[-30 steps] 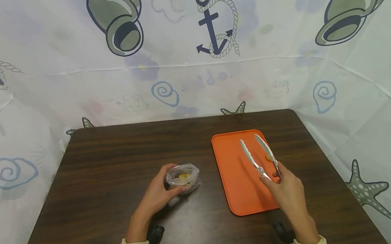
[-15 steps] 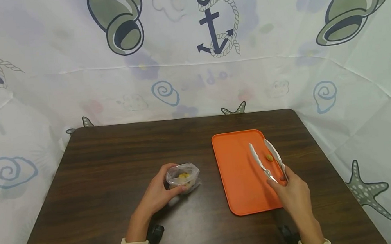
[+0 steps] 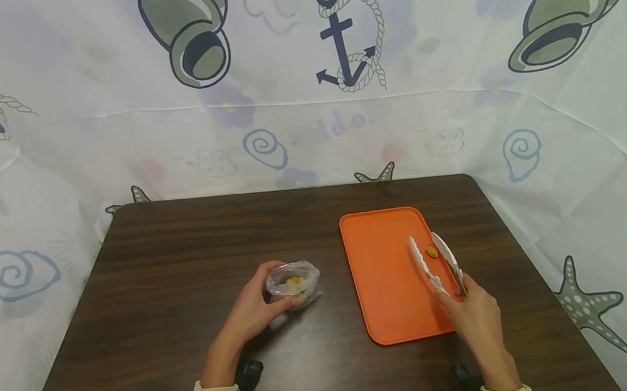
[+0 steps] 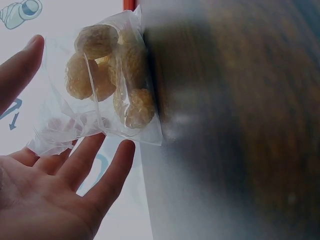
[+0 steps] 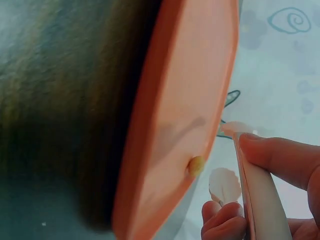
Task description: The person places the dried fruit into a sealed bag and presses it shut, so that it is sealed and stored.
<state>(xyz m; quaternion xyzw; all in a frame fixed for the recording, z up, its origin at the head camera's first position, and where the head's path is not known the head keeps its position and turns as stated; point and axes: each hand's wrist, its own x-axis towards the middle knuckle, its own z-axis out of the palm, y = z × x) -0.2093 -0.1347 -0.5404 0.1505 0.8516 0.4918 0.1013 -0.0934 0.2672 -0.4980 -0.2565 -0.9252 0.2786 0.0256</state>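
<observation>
My left hand (image 3: 253, 305) holds a clear plastic bag (image 3: 306, 274) upright on the table, with thumb and fingers on either side of its open mouth. Several wrinkled, brownish-yellow round pieces (image 4: 82, 75) lie inside the bag in the left wrist view. At the right, my right hand (image 3: 477, 315) grips metal tongs (image 3: 450, 260) over the tray's right side. The tongs' arms are spread, one on each side of a single yellow-brown piece (image 3: 432, 251). That same piece (image 5: 196, 165) rests on the tray near its edge in the right wrist view, apart from the tongs.
The orange rectangular tray (image 3: 380, 277) lies on the right half of the dark wood table (image 3: 182, 246). Behind and beside the table hangs a white sheet (image 3: 306, 120) printed with shells and anchors. Black wrist devices (image 3: 249, 375) sit under both wrists.
The right hand has moved right and slightly toward the person, carrying the tongs from over the tray's middle to around the single piece. The left hand and bag have stayed put.
</observation>
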